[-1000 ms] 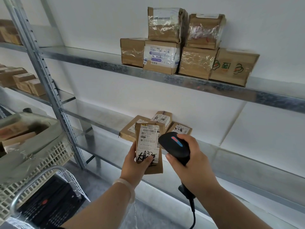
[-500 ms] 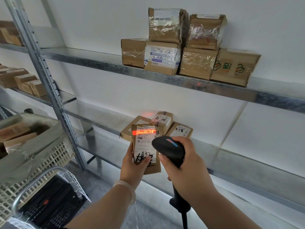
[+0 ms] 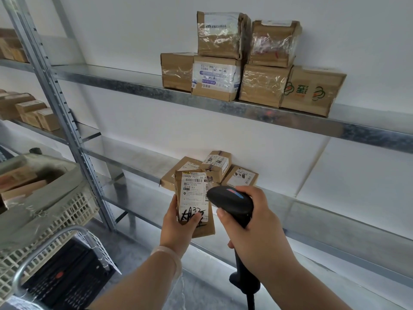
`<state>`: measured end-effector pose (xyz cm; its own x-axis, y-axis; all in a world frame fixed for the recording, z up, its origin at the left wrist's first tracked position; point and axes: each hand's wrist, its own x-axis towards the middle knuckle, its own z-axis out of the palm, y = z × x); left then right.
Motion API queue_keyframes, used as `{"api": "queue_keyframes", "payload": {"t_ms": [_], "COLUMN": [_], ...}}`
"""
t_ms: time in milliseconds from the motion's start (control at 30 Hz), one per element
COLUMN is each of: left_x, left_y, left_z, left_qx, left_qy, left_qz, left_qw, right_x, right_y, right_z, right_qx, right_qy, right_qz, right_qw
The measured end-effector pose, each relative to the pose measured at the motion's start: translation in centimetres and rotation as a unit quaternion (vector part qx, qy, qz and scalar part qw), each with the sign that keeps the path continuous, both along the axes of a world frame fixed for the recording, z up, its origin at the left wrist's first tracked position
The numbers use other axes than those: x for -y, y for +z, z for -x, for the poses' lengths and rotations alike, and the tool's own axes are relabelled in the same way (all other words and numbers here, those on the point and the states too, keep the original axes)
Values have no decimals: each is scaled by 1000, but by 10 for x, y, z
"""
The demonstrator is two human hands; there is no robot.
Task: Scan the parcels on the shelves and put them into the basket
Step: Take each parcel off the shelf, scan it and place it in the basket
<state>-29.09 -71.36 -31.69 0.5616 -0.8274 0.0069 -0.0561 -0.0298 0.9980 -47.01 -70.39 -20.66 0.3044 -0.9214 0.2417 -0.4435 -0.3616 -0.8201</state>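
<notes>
My left hand (image 3: 178, 224) grips a small brown parcel (image 3: 194, 198) upright, its white label with black handwriting facing me. My right hand (image 3: 257, 224) holds a black barcode scanner (image 3: 230, 202) right beside the parcel, its head pointing at the label. Three more small parcels (image 3: 216, 164) lie on the middle shelf (image 3: 143, 157) just behind. Several larger taped boxes (image 3: 245, 70) are stacked on the upper shelf (image 3: 125, 82). The cream slatted basket (image 3: 55, 218), lined with grey plastic and holding parcels, sits at the left.
A grey metal upright (image 3: 60, 113) stands between the basket and the shelves. More small boxes (image 3: 33, 113) sit on the far left shelves. A black crate (image 3: 67, 278) lies under the basket behind a metal cart handle (image 3: 44, 242). The scanner cable (image 3: 250, 300) hangs down.
The red scan line that lit the parcel's label half a second ago is gone. The scanner has shifted slightly right and the parcel sits a little higher in my left hand.
</notes>
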Motion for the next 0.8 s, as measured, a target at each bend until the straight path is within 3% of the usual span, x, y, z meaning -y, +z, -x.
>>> {"api": "queue_keyframes", "payload": {"t_ms": [367,800], "left_x": [-24,-125], "left_y": [9,17], "left_z": [-13,-124], "left_qx": [-37,-56], "left_qy": [35,204], "left_qz": [-10,-17], "left_qw": [999,977], "right_x": [24,-11], "right_y": [-26,-63], "right_z": [-26,-187], "right_qx": [-28,6], "right_qy": [47,233], "right_qz": [38,-9], "right_qw": [998,972]}}
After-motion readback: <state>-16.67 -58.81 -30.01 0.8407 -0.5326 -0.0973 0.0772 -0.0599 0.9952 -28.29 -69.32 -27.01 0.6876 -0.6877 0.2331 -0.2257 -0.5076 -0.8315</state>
